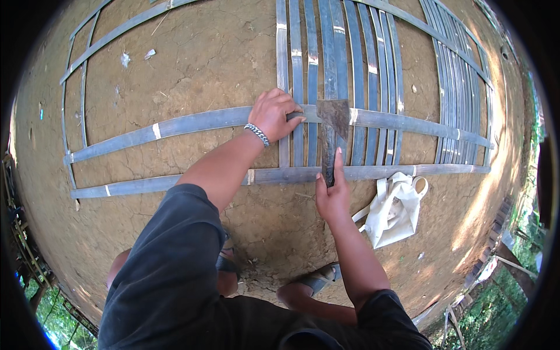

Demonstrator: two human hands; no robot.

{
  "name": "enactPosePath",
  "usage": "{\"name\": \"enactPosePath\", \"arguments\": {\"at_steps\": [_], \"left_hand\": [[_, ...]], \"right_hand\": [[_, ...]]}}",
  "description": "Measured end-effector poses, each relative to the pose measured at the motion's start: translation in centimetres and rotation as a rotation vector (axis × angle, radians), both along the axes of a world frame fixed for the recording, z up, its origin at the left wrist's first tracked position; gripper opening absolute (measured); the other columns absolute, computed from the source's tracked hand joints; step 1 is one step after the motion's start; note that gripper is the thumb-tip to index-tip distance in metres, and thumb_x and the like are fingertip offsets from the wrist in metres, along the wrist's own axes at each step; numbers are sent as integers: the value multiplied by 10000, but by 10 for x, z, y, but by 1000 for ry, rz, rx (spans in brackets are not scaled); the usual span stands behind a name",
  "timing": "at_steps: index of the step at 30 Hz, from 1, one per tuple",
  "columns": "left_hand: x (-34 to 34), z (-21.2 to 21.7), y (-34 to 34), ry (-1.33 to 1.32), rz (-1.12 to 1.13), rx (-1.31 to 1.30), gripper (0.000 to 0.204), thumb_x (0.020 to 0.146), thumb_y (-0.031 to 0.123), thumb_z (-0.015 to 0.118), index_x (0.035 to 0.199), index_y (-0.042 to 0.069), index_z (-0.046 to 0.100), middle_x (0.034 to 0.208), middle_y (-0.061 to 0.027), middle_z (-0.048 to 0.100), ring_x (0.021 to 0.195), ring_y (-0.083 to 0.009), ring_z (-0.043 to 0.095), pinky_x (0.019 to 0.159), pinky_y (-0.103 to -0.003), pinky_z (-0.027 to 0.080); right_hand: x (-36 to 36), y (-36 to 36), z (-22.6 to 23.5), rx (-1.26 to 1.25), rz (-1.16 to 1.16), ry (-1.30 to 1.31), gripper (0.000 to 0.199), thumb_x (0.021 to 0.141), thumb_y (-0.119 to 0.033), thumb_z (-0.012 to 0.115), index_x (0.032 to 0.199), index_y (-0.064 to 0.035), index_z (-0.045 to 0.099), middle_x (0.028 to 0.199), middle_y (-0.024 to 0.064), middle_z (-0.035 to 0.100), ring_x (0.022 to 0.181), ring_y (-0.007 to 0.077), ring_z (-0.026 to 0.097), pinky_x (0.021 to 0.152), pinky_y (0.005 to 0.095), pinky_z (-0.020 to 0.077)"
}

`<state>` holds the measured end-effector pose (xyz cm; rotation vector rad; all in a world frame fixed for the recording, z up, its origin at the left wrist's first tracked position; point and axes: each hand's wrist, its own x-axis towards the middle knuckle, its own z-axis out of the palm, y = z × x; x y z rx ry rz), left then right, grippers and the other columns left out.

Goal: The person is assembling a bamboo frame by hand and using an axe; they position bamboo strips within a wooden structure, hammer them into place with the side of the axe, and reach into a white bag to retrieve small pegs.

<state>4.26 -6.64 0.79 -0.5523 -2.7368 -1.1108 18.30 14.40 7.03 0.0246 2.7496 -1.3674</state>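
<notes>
My right hand [333, 195] grips the handle of a hatchet [334, 115], its index finger stretched along the handle. The broad, worn metal head lies over or just above a long grey bamboo slat [204, 121] that runs across the frame. Left of the hatchet head, my left hand [273, 115], with a chain bracelet at the wrist, is closed on the same slat. A short dark edge shows by its thumb; what it belongs to is unclear. Several upright bamboo slats [357, 70] cross the long one at and right of my left hand.
A nearer long slat [280, 175] runs in front of my feet. A white cloth bag [396, 210] lies on the bare earth [175, 64] right of my right hand. More narrow slats [458, 87] stand close together at the right. My sandalled foot [318, 280] is below.
</notes>
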Motion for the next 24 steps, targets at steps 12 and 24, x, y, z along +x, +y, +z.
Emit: {"name": "enactPosePath", "arguments": {"at_steps": [12,24], "left_hand": [[-8,-22,-1,98,376,193,355,758,-71,515,1085,16,622,997,-156,645,976,-379,575,912,-470,466],[-5,-21,-1,64,337,165,357,766,-89,509,1092,26,597,987,-159,629,981,-381,565,903,-476,469]], "right_hand": [[-6,-9,5,82,99,-224,772,977,-34,630,1628,-6,216,1416,348,556,1248,436,629,1020,427,504],[-8,-19,-8,137,37,-170,683,955,-83,671,1557,14,361,1183,285,671,1022,455,691,894,456,552]]}}
